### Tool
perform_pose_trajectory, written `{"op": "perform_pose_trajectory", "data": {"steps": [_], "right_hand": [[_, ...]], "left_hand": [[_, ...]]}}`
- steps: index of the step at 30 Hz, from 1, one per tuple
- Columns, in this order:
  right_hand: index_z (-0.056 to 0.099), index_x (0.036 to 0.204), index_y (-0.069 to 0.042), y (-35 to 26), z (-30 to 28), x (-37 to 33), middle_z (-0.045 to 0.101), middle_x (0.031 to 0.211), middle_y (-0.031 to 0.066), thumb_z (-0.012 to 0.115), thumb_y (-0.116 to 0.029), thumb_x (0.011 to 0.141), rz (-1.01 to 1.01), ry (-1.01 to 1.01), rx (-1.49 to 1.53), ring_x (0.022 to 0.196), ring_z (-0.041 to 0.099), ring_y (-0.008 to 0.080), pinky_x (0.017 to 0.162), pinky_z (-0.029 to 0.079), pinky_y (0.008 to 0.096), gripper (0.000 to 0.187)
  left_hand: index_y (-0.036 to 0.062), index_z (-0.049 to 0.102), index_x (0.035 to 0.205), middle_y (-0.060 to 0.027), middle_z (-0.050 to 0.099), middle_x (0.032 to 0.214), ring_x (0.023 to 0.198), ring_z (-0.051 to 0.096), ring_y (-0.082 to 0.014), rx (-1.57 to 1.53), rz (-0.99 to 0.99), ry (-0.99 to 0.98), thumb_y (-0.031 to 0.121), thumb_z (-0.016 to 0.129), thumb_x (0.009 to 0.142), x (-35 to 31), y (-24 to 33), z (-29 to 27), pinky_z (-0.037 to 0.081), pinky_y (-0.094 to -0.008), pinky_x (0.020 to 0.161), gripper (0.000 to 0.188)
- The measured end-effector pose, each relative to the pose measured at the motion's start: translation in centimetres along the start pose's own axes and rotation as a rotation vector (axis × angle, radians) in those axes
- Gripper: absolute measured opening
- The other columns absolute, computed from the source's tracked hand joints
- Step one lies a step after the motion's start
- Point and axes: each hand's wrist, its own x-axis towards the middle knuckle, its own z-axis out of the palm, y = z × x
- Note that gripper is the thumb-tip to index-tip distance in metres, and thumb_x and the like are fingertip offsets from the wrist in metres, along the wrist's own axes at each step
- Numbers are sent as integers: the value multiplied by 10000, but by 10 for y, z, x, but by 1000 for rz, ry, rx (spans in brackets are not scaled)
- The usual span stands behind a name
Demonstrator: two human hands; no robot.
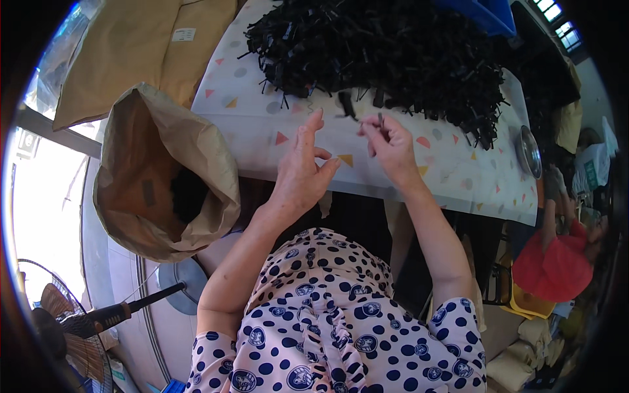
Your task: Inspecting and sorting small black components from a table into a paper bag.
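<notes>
My right hand point(391, 145) is raised over the front part of the table, its fingertips pinching a small black piece with a thin tail point(347, 105). What exactly this piece is, I cannot make out. To its left is my left hand point(303, 165), the thumb apart from the stretched fingers, with nothing visible in it. Beyond both hands lies a large heap of small black pieces point(373, 52), many with thin stems sticking out. The heap rests on a white table cover point(262, 141) printed with coloured triangles and dots.
A brown paper sack point(219, 157) stands open at the left, black pieces inside. Flat brown sacks point(131, 59) lie behind it. A fan point(72, 321) stands lower left. At right are a metal bowl point(528, 152) and a person in red point(553, 265). A blue crate point(481, 14) sits far back.
</notes>
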Motion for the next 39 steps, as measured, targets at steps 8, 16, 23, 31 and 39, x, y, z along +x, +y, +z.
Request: {"op": "perform_pose_trajectory", "data": {"steps": [8,16,23,31,39], "right_hand": [[603,968,-22,-18,16,-80,619,789,22,557,-104,937,175,-282,331,562,490,46,506,406,169,99],[544,1111,-50,-13,36,-90,523,673,-2,542,-223,961,169,-73,332,483,398,41,424,283,175,229],[483,1237,-22,-7,40,-97,482,636,-9,441,-347,999,185,-176,337,515,394,43,461,300,189,405],[443,1286,-7,-2,58,-102,467,677,-40,431,-299,1007,135,-184,326,509,379,24,439,279,169,405],[444,1282,-10,-7,62,-106,468,700,-49,438,-276,1006,119,-177,343,514,370,14,442,276,166,384]], "left_hand": [[80,362,1369,-104,581,939,732,611,-138,8,-58,-132,-10,617,809,-38,-6,5,481,-253,633,622],[89,520,1262,-116,605,878,662,586,-158,-124,-33,-75,-16,588,836,-53,-13,13,483,-274,657,444],[99,480,1325,9,549,865,725,552,-46,-232,-132,-106,6,535,908,-58,-2,6,455,-183,633,431],[58,529,1258,-27,575,792,672,518,-64,-232,-107,15,-28,559,863,-67,-3,6,450,-201,653,406],[55,537,1264,-8,558,828,706,499,-50,-183,-56,11,-35,547,879,-71,-6,7,440,-189,660,396]]}}
